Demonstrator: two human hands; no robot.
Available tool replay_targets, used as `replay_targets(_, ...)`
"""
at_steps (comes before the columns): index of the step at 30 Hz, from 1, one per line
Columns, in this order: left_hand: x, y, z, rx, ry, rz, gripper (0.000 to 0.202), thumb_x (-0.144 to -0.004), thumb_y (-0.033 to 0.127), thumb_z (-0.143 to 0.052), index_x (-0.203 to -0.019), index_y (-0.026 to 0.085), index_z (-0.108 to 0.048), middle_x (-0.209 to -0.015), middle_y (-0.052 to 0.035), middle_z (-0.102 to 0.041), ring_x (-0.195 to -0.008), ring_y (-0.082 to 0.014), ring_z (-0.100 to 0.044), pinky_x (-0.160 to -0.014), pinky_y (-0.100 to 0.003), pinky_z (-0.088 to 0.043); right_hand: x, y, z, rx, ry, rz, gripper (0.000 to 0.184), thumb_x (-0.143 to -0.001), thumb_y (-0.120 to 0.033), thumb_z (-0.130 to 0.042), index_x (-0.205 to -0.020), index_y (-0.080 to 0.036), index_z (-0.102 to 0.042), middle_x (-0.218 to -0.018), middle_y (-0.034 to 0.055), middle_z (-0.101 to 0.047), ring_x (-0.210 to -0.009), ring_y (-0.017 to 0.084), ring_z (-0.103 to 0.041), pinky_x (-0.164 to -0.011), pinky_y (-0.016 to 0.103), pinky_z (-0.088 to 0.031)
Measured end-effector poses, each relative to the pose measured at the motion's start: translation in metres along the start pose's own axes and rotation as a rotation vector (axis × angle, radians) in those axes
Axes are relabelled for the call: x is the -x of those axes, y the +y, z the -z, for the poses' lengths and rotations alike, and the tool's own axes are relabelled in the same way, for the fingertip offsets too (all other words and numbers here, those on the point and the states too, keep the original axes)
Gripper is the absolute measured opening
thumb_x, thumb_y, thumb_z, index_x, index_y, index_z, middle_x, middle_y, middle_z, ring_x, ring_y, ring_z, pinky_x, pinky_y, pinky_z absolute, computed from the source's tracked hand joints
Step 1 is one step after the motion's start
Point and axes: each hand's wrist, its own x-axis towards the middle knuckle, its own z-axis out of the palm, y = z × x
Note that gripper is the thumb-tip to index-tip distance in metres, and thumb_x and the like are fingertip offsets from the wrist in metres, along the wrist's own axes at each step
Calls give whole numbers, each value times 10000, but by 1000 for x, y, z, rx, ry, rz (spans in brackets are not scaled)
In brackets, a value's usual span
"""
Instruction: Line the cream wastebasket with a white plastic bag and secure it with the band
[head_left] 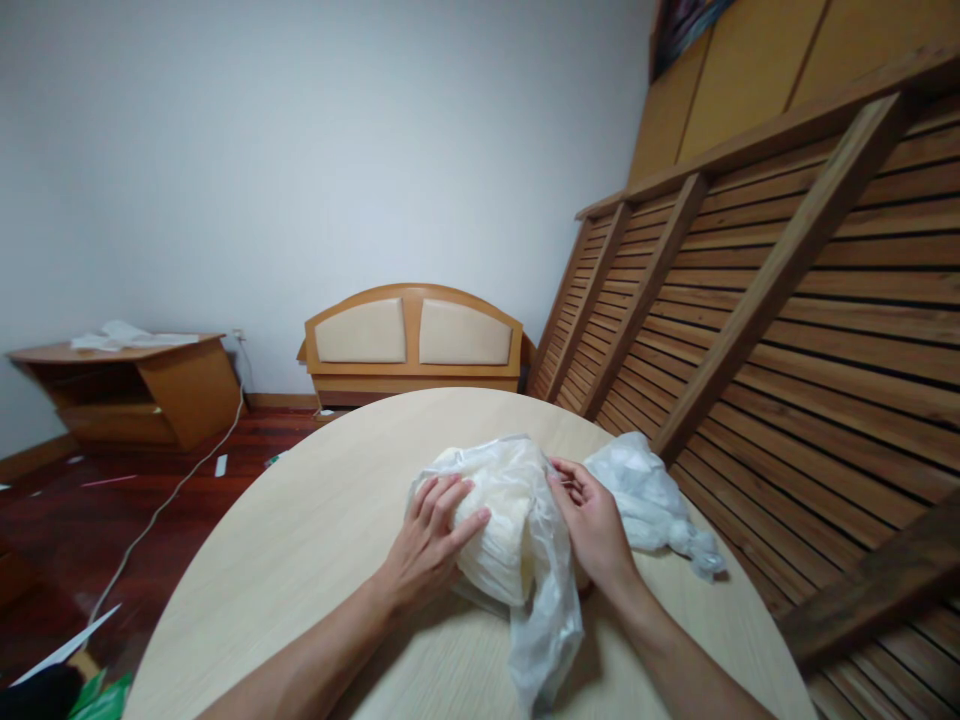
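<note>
A translucent white plastic bag (499, 540) with something pale and bulky inside lies on the round light-wood table (315, 560). Its loose end hangs toward the table's near side. My left hand (431, 535) rests on the bag's left side, fingers spread over the plastic. On the right, my right hand (592, 515) has its thumb and fingers pinched on the bag's edge. What the bag contains is covered by the plastic, and its kind cannot be made out. Just beyond my right hand sits a second, knotted white plastic bag (641, 490).
Slatted wooden panels (750, 330) lean close along the right. A wooden headboard (412, 340) stands against the wall behind the table. To the left are a low cabinet (180, 395) with white sheets on top and a white cable (176, 500) across the dark red floor.
</note>
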Motion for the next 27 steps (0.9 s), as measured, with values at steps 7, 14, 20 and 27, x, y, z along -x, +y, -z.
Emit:
replay_targets(7,-4,3,3,-51,-73,5,890,-602,40,-645,-1420,257,-371,-1438,-157,-381,-1347,-347,-372,-1131,-556,-289,15,-20,3,98,26,427,153,-956,-298,-547,-969,-239,-687,-1051,75,-684,-1012,218,-644,-828,347,-553)
replay_targets(14,9,-2,-11,-80,-83,318,679,-581,175,-717,-1213,175,-469,-1102,-141,-486,-1023,-341,-476,-906,-577,-454,30,-24,1,115,-233,744,196,-961,-123,-420,-997,-252,-563,-1204,73,-669,-1202,224,-589,-1002,442,-490)
replay_targets(20,22,-14,-19,63,19,383,857,-635,166,-634,-1404,168,-256,-1233,-167,-434,-1162,-359,-427,-946,-576,-438,27,-14,-10,314,-335,677,181,-961,-149,-472,-1018,-245,-615,-1337,77,-621,-1354,241,-473,-1095,498,-429)
replay_targets(27,27,-4,-31,149,54,575,752,-730,202,-605,-1388,118,-250,-1228,-180,-455,-1224,-360,-468,-976,-566,-462,28,-1,-21,418,-341,669,217,-978,-167,-492,-1112,-245,-643,-1341,74,-623,-1349,229,-482,-1093,502,-447)
